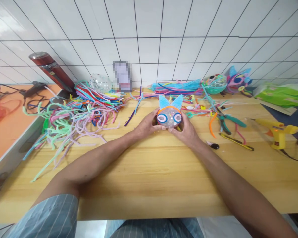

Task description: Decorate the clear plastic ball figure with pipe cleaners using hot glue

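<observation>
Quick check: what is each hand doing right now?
Left hand: closed on the left side of the cat-face ball.
Right hand: closed on its right side.

A wall of white tiles (149,29) with dark grout lines rose behind a pale wooden table (144,178). An orange-topped counter (7,129) stood just beside its left end, and the light was even.

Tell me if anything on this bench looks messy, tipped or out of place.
The pipe cleaners sprawl in a loose tangle at the left, some trailing over the table edge. A dark red cylinder leans tilted against the wall. The glue gun stands upright.
</observation>
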`<move>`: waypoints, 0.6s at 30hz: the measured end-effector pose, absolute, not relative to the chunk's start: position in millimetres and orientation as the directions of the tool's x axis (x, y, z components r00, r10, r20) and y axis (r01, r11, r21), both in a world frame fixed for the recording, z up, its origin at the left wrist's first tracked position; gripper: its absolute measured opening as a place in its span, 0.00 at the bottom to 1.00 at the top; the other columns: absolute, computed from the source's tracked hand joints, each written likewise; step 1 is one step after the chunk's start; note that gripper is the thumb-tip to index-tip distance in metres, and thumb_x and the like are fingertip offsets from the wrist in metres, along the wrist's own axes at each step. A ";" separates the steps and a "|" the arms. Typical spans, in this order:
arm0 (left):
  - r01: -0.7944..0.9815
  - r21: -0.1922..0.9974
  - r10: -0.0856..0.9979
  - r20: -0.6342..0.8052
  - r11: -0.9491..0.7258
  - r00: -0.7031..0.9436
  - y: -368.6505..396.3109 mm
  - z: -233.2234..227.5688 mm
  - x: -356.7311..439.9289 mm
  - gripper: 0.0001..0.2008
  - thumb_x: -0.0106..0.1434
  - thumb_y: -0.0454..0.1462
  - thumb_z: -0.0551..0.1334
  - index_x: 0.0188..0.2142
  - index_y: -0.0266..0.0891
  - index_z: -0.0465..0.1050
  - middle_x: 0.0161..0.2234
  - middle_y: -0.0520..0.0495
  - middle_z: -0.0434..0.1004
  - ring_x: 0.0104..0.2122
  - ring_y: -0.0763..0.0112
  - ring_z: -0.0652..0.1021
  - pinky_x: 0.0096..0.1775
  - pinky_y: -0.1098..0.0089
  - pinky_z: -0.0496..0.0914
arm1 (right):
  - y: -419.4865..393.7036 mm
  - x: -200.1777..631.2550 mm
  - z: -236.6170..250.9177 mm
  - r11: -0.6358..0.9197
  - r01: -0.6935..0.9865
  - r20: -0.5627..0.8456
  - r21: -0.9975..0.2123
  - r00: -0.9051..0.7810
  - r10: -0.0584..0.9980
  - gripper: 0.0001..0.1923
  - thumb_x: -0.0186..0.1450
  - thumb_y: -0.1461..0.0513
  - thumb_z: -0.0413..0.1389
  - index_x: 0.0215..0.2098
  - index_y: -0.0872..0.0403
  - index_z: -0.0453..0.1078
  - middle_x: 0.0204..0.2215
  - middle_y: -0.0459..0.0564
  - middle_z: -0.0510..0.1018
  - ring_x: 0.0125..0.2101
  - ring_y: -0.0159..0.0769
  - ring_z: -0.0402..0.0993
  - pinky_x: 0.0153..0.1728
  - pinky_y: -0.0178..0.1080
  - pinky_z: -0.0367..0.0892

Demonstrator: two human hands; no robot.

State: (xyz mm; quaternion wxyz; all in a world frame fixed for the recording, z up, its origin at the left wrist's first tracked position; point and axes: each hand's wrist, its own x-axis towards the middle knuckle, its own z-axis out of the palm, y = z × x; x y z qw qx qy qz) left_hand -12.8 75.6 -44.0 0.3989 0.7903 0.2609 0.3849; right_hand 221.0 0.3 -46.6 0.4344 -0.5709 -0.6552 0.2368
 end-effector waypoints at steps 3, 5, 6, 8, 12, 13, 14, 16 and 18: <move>0.091 0.844 0.729 0.396 -0.528 0.558 74.1 -42.5 -11.4 0.45 0.58 0.56 0.76 0.67 0.38 0.66 0.62 0.33 0.77 0.61 0.46 0.78 0.64 0.50 0.72 | 0.5 221.0 -47.0 0.223 0.529 0.282 -0.819 0.032 0.959 0.49 0.59 0.49 0.70 0.74 0.47 0.58 0.67 0.58 0.72 0.65 0.56 0.72 0.66 0.60 0.68; 0.091 0.850 0.737 0.391 -0.519 0.552 73.3 -41.8 -10.7 0.45 0.57 0.56 0.76 0.67 0.39 0.66 0.62 0.34 0.78 0.61 0.47 0.79 0.64 0.51 0.72 | 0.8 221.1 -47.1 0.221 0.532 0.278 -0.817 0.028 0.960 0.50 0.59 0.49 0.70 0.74 0.49 0.57 0.68 0.59 0.71 0.67 0.57 0.70 0.67 0.60 0.66; 0.095 0.851 0.741 0.388 -0.516 0.549 73.1 -41.6 -10.6 0.46 0.57 0.56 0.77 0.67 0.39 0.66 0.62 0.34 0.77 0.61 0.47 0.78 0.64 0.51 0.72 | 1.0 221.2 -47.2 0.221 0.534 0.276 -0.816 0.026 0.961 0.50 0.59 0.49 0.70 0.74 0.49 0.57 0.69 0.60 0.71 0.67 0.57 0.69 0.68 0.60 0.66; 0.111 0.852 0.749 0.380 -0.512 0.543 72.8 -41.9 -10.6 0.46 0.57 0.55 0.77 0.67 0.38 0.65 0.62 0.33 0.77 0.62 0.46 0.78 0.65 0.50 0.71 | 1.6 221.3 -47.9 0.222 0.530 0.274 -0.818 0.020 0.961 0.50 0.60 0.49 0.70 0.75 0.49 0.56 0.69 0.60 0.70 0.68 0.57 0.69 0.68 0.60 0.66; 0.159 0.851 0.771 0.353 -0.500 0.531 73.0 -43.7 -10.7 0.48 0.56 0.56 0.77 0.68 0.38 0.64 0.63 0.33 0.75 0.63 0.44 0.76 0.66 0.47 0.69 | 3.0 221.1 -50.6 0.250 0.511 0.297 -0.822 0.011 0.955 0.49 0.60 0.50 0.70 0.75 0.46 0.57 0.68 0.57 0.72 0.68 0.56 0.69 0.67 0.60 0.67; 0.160 0.852 0.771 0.350 -0.498 0.532 72.8 -44.0 -10.8 0.48 0.56 0.57 0.77 0.68 0.39 0.64 0.64 0.32 0.75 0.64 0.44 0.76 0.67 0.46 0.68 | 3.0 221.1 -50.9 0.250 0.518 0.298 -0.818 0.010 0.955 0.49 0.60 0.50 0.70 0.75 0.46 0.57 0.68 0.58 0.72 0.68 0.56 0.69 0.67 0.61 0.67; 0.152 0.854 0.768 0.352 -0.498 0.535 72.4 -43.9 -11.1 0.50 0.55 0.58 0.77 0.69 0.39 0.64 0.64 0.32 0.74 0.64 0.43 0.75 0.67 0.46 0.68 | 2.7 221.2 -50.8 0.246 0.530 0.295 -0.812 0.009 0.955 0.50 0.60 0.50 0.70 0.75 0.46 0.56 0.68 0.58 0.71 0.68 0.56 0.69 0.67 0.61 0.66; 0.121 0.856 0.761 0.372 -0.503 0.531 70.5 -42.3 -13.0 0.54 0.51 0.61 0.78 0.69 0.40 0.63 0.67 0.31 0.70 0.65 0.42 0.73 0.66 0.46 0.68 | 1.0 221.5 -48.7 0.250 0.559 0.301 -0.791 0.001 0.953 0.52 0.59 0.51 0.70 0.76 0.48 0.53 0.71 0.62 0.68 0.69 0.57 0.67 0.68 0.62 0.65; 0.096 0.856 0.771 0.402 -0.508 0.494 67.6 -38.1 -16.6 0.58 0.47 0.63 0.78 0.69 0.41 0.61 0.69 0.29 0.65 0.65 0.42 0.72 0.65 0.47 0.69 | -2.3 221.9 -43.9 0.295 0.582 0.350 -0.758 -0.019 0.937 0.55 0.59 0.53 0.70 0.77 0.51 0.50 0.73 0.65 0.62 0.71 0.59 0.63 0.70 0.62 0.62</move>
